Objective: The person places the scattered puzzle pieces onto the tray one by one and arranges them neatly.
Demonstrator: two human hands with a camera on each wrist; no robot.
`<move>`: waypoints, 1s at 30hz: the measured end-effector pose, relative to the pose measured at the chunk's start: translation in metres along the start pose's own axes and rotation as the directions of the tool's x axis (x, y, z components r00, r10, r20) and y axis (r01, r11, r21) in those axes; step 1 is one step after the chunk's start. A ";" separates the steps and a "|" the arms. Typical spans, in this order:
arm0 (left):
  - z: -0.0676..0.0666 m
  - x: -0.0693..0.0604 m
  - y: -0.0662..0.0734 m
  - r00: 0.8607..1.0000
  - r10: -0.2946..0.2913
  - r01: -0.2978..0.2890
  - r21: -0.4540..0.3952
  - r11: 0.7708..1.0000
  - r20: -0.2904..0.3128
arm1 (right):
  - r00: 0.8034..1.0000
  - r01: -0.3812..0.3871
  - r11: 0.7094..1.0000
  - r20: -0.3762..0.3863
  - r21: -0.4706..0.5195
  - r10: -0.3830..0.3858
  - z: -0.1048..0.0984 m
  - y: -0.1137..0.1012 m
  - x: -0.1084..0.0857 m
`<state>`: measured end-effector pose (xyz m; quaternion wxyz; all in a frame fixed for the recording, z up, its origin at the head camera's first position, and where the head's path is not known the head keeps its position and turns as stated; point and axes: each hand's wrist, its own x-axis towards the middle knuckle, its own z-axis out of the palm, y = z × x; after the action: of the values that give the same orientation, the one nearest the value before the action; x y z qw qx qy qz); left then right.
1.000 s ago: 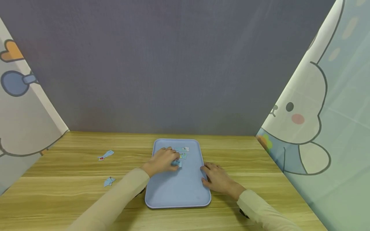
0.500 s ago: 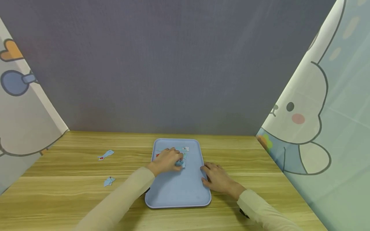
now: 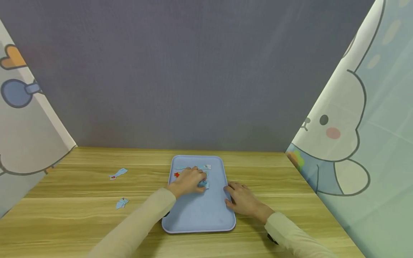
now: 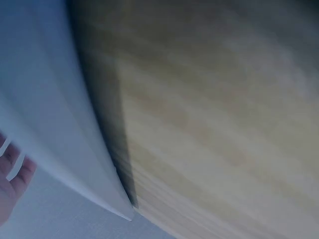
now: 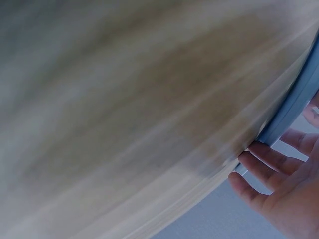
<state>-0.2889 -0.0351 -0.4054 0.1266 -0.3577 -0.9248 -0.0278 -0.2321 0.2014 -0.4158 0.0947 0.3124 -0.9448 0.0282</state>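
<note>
In the head view my left hand is over the light blue tray, fingers bent downward. Its thumb and fingers hold a light blue puzzle piece, partly covered by the hand. Behind the hand lie a piece with a pale end and a red-marked piece, both partly hidden. My right hand rests at the tray's right rim with fingers spread. The right wrist view shows those fingertips touching the rim. Only some left fingers appear in the left wrist view.
Two loose puzzle pieces lie left of the tray on the wooden table: a long one farther back and a fan-shaped one nearer. A grey panel rises behind the table, and printed cloths hang at both sides.
My left hand has shifted a little to the right over the tray, and the light blue puzzle piece has moved with it. The red-marked piece has come into sight. My right hand stays put.
</note>
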 end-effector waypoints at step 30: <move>-0.001 -0.002 0.000 0.999 -0.033 0.033 0.000 0.999 0.017 | 1.000 0.003 1.000 -0.010 0.017 -0.003 0.001 -0.001 -0.001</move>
<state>-0.2874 -0.0370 -0.4051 0.1180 -0.3426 -0.9317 -0.0271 -0.2313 0.2012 -0.4172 0.0966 0.3146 -0.9435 0.0378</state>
